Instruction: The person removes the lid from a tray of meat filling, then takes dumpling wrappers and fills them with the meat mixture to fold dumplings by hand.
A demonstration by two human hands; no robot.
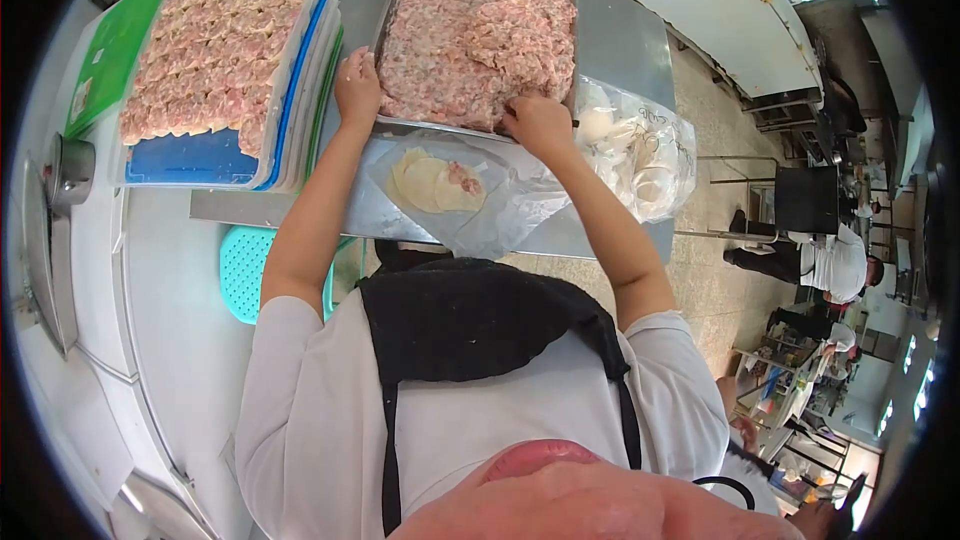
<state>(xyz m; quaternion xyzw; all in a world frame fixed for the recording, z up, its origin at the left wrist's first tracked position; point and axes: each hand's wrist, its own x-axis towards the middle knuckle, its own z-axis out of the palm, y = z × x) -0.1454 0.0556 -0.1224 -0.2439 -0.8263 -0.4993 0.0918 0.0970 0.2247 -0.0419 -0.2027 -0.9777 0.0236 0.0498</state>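
The left hand (pixel 357 85) is at the left side of the metal tray (pixel 440 127), close to its near corner; I cannot tell if the fingers clasp the rim. The right hand (pixel 540 125) reaches over the near rim, and its fingers, bent together, touch the minced meat (pixel 440 35) in the near right corner; whether they pinch some of it, I cannot tell. The meat fills the tray between and beyond both hands, pink, wet and lumpy, with a higher mound just beyond the right hand.

Left of the left hand, a narrow gap separates the tray from the stacked containers (pixel 290 130), whose straight plastic edges stand high. Right of the tray, beyond the right hand, a wider strip of the smooth steel table (pixel 625 45) shows. Just beside the right forearm lies a wrinkled clear bag (pixel 640 155) with white rounded contents. Nearer the body than both hands, thin, pale, round wrappers (pixel 425 182) overlap on a plastic sheet (pixel 480 235), bearing a small lump of meat.
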